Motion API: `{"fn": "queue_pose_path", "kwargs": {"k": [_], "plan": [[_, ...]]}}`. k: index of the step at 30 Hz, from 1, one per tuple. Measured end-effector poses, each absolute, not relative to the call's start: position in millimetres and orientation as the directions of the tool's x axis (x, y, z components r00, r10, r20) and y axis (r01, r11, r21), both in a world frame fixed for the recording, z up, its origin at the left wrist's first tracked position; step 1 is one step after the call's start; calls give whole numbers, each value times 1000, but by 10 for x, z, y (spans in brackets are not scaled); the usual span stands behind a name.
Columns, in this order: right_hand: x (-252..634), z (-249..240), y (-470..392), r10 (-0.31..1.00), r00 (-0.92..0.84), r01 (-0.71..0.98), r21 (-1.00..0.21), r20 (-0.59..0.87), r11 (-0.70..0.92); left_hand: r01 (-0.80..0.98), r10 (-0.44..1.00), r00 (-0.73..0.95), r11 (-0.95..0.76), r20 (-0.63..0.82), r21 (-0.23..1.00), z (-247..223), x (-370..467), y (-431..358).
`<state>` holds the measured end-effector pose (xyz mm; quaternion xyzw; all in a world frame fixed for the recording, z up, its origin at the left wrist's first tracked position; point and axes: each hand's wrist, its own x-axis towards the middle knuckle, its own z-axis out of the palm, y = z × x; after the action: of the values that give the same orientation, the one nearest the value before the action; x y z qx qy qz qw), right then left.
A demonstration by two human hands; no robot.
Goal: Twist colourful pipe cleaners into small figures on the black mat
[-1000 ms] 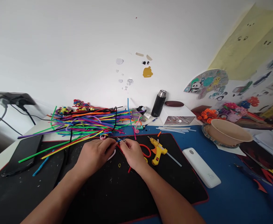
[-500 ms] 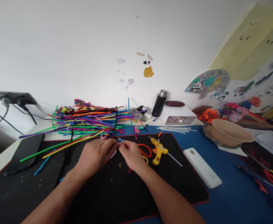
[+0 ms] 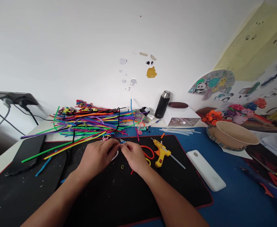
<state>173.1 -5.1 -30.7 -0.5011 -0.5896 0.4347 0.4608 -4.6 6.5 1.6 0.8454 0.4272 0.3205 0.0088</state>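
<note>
A small blue piece [image 3: 122,142] is sitting between the fingertips of the two hands, partly hidden by them. The thumb and fingers of the left hand [image 3: 93,159] are pinching it from one side, those of the right hand [image 3: 135,157] from the other, and the two sets of fingertips are nearly meeting. Silvery pointed tips [image 3: 121,140] are showing just beyond the fingers. A white curved piece [image 3: 115,156] is lying just beside the left fingers, while a tiny yellow-green ring [image 3: 122,166] is resting on the black mat [image 3: 119,195], nearer the wearer than the fingertips. A red loop [image 3: 153,153] is curving out past the right fingers, and a yellow glue gun [image 3: 161,154] is lying farther to their right. Beyond and left of the fingers, a heap of coloured pipe cleaners [image 3: 91,121] is spreading out. Well to the right of them, a white power bank [image 3: 206,170] is lying on the blue worktop [image 3: 233,195], and a beige bowl [image 3: 237,135] is standing beyond it.
</note>
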Motion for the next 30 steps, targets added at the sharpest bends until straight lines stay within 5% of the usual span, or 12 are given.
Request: {"fn": "queue_pose_path", "kwargs": {"k": [4,7,18,30], "plan": [[1726,-312,-63,992,-83,217,-970,91,107,548,922,327,-362,205,754,148,21,42],[1726,-313,-70,990,-82,233,-964,112,129,395,943,333,-145,5,907,238,60,50],[1720,-284,-90,989,-78,315,-938,127,146,206,880,416,153,-228,967,195,0,120],[1714,-276,-97,986,-116,377,-913,121,156,296,924,350,45,-152,954,207,11,123]]}}
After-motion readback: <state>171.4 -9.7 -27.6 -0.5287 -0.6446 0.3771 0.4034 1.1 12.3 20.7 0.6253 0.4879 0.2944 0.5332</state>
